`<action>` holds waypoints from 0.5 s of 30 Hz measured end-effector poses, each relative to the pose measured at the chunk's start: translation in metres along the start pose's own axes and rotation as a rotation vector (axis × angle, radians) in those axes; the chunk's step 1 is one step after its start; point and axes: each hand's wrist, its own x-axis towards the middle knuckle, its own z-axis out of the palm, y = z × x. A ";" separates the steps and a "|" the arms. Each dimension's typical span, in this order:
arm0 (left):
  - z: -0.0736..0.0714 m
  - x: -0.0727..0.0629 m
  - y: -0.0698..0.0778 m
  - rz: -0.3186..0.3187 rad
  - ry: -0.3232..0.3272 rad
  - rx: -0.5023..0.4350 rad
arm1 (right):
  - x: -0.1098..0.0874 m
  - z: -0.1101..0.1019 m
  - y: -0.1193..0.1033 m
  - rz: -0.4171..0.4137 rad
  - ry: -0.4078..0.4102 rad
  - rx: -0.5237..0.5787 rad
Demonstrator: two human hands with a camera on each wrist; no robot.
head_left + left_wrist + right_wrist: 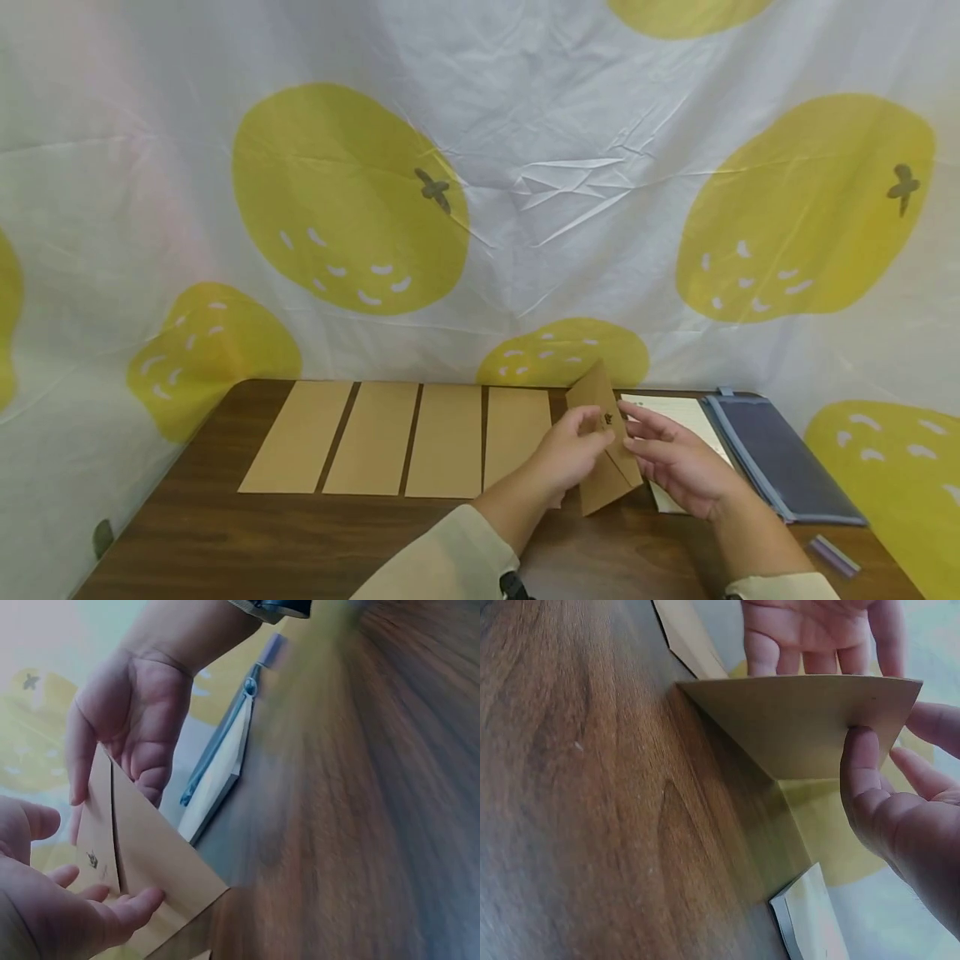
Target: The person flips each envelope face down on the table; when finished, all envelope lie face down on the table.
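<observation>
A brown paper envelope (595, 487) with a pointed flap and a small dark mark is held up at a tilt between both hands. My right hand (682, 458) pinches it near one edge. In the right wrist view, the right thumb (861, 761) lies on the plain face, and other fingers are by the edge. The left hand (572, 450) faces the flap side; its fingertips (146, 904) touch the envelope's lower part while its thumb stands away from the paper in the left wrist view.
Several flat brown envelopes (371, 437) lie in a row along the table's left and middle. At the right are a white lined notepad (697, 412), a dark blue zip pouch (783, 458) and a small purple-and-grey stick (834, 557). A lemon-print curtain (562, 208) hangs behind the wooden table (262, 542).
</observation>
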 end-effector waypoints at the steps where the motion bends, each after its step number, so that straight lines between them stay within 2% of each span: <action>1: 0.001 0.000 0.002 0.001 0.005 -0.009 | 0.000 0.001 -0.001 0.003 -0.003 0.004; 7: 0.003 0.000 0.006 -0.010 0.034 -0.110 | -0.004 0.008 -0.008 0.021 -0.046 0.008; 15: 0.004 0.002 0.000 -0.026 0.048 -0.208 | -0.004 0.011 -0.007 0.034 -0.091 0.016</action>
